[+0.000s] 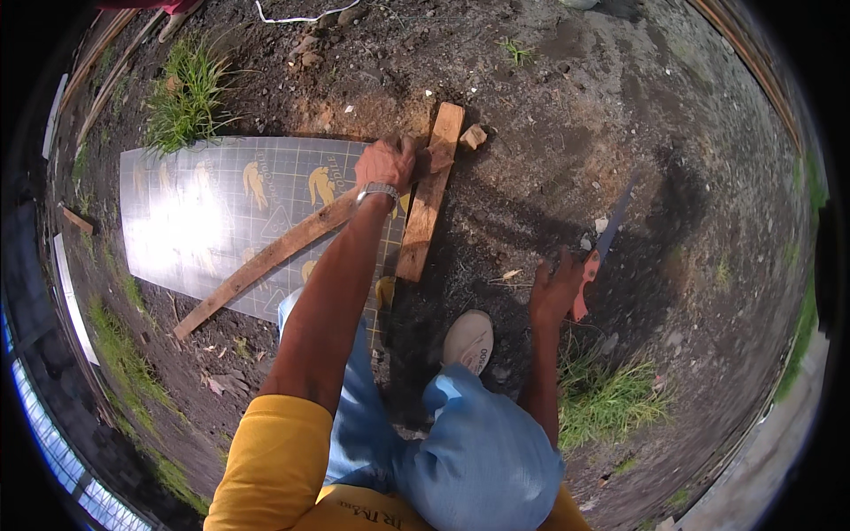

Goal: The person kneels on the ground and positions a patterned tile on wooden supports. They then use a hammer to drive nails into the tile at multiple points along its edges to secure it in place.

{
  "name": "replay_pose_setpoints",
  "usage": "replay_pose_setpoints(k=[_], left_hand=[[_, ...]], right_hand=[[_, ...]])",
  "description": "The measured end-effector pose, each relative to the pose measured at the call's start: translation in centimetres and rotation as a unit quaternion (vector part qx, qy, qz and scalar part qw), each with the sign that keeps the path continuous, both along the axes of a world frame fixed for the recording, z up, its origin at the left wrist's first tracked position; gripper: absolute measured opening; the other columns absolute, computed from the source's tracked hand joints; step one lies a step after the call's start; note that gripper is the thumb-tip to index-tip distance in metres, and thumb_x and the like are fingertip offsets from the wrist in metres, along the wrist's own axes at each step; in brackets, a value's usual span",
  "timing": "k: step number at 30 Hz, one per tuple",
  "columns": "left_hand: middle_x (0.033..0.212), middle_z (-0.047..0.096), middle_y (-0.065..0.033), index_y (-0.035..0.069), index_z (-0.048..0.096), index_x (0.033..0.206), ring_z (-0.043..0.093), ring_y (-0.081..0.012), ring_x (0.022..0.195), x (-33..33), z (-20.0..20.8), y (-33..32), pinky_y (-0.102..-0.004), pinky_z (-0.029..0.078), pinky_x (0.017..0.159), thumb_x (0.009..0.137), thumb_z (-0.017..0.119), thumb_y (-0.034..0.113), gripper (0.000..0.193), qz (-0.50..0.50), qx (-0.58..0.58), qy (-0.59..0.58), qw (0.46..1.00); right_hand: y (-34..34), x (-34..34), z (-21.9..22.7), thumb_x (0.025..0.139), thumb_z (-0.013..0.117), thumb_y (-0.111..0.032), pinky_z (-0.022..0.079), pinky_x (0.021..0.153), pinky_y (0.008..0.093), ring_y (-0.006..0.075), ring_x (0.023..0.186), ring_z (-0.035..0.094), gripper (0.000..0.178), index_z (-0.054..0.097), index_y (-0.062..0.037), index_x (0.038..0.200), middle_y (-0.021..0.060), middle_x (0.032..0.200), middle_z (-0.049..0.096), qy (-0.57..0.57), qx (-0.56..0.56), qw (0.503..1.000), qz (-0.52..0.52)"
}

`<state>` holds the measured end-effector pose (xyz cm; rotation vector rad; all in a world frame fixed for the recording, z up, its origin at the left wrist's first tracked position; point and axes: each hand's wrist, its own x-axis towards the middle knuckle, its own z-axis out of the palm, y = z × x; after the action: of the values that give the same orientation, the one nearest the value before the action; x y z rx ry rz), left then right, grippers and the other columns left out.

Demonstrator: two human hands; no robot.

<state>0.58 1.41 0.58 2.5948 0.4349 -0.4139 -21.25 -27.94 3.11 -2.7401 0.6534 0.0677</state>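
My left hand (pixel 387 165), with a metal watch on its wrist, is closed on the upper end of a long thin wooden strip (pixel 266 263). That end of the strip lies across a shorter, thicker wooden board (pixel 428 203). Beneath the strip lies a shiny grey sheet (pixel 212 159) printed with grid lines and yellow figures. On the right, my right hand (pixel 552 288) is beside the orange-red handle of a handsaw (pixel 588 281), its fingers apart and at the handle's edge. The saw's blade points up and away to the right.
A small wood offcut (pixel 473 137) lies by the board's far end. Grass tufts grow at the upper left (pixel 188 97) and lower right (pixel 611 398). My shoe (pixel 469 341) stands on dark soil between board and saw. Long wooden poles (pixel 111 80) lie along the left edge.
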Motion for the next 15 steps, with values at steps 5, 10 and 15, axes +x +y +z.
replay_pose_setpoints(k=[5, 10, 15], left_hand=[[0.093, 0.073, -0.0255, 0.006, 0.076, 0.103, 0.070, -0.0467, 0.093, 0.9, 0.1, 4.1, -0.0513, 0.053, 0.083, 0.098, 0.055, 0.062, 0.060, 0.020, -0.084, -0.096, 0.992], [0.083, 0.073, -0.0202, 0.006, 0.076, 0.097, 0.072, -0.0391, 0.083, -1.5, 3.0, 12.2, -0.0491, 0.053, 0.072, 0.092, 0.059, 0.077, 0.073, -0.158, 0.012, -0.077, 0.984], [0.088, 0.077, -0.0181, 0.009, 0.075, 0.111, 0.076, -0.0350, 0.085, -7.9, 6.5, 18.5, -0.0482, 0.058, 0.074, 0.079, 0.070, 0.083, 0.080, -0.265, 0.108, -0.032, 0.958]], right_hand=[[10.1, 1.8, 1.1, 0.097, 0.073, -0.023, 0.050, 0.101, 0.0525, 0.0447, 0.124, 0.056, 0.061, 0.049, -0.0027, 0.149, 0.0257, 0.136, 0.052, 0.040, 0.209, 0.961, 0.177], [16.2, 0.4, 1.2, 0.086, 0.085, -0.026, 0.045, 0.107, 0.0533, 0.0397, 0.138, 0.046, 0.087, 0.039, -0.0095, 0.158, 0.0204, 0.149, 0.044, 0.097, 0.101, 0.933, 0.332], [17.9, -0.6, -0.7, 0.081, 0.089, -0.031, 0.038, 0.113, 0.0589, 0.0404, 0.148, 0.037, 0.103, 0.030, -0.0120, 0.164, 0.0190, 0.160, 0.037, 0.077, 0.022, 0.936, 0.342]])
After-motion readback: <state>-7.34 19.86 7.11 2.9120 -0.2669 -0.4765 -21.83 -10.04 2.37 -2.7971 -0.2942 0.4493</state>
